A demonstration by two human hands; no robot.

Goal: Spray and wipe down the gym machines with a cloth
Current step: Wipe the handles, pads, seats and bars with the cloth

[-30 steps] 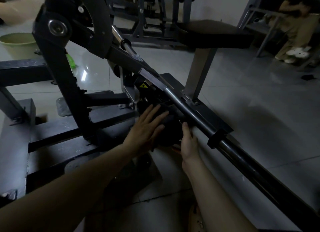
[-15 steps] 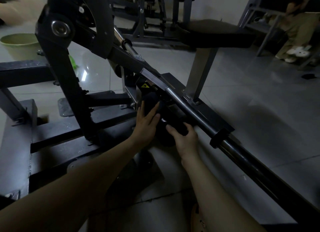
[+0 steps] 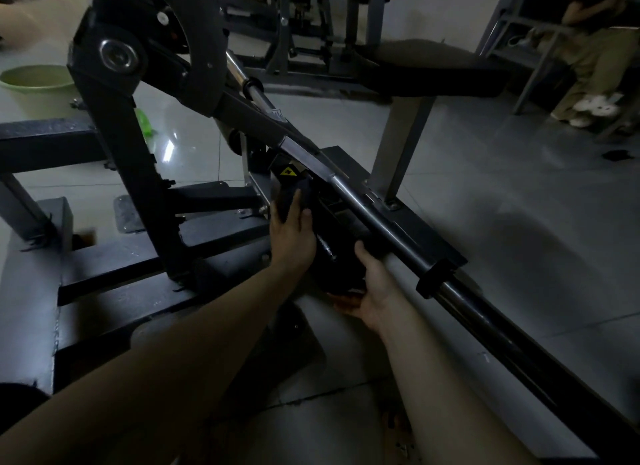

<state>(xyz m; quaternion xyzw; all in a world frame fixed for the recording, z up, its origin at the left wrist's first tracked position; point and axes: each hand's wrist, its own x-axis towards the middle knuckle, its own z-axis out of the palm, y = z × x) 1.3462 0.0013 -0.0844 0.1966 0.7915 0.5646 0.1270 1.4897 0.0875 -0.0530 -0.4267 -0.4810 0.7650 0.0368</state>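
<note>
A dark cloth [image 3: 290, 197] is bunched in my left hand [image 3: 292, 234], which holds it against the black gym machine [image 3: 145, 173] just below a yellow warning sticker [image 3: 287, 172]. My right hand [image 3: 375, 284] grips a black rounded part of the machine [image 3: 330, 256], thumb on top and fingers underneath. A long steel bar [image 3: 384, 223] runs diagonally just right of both hands. A green object that may be the spray bottle [image 3: 145, 123] lies on the floor behind the frame; its shape is unclear.
A light green basin [image 3: 33, 83] stands on the tiled floor at far left. A padded seat [image 3: 426, 71] on a grey post rises behind the bar. A person [image 3: 595, 55] sits at top right. More machines stand at the back.
My left hand slid up the machine with the cloth toward the yellow sticker. My right hand moved from beside the black part to a grip around it.
</note>
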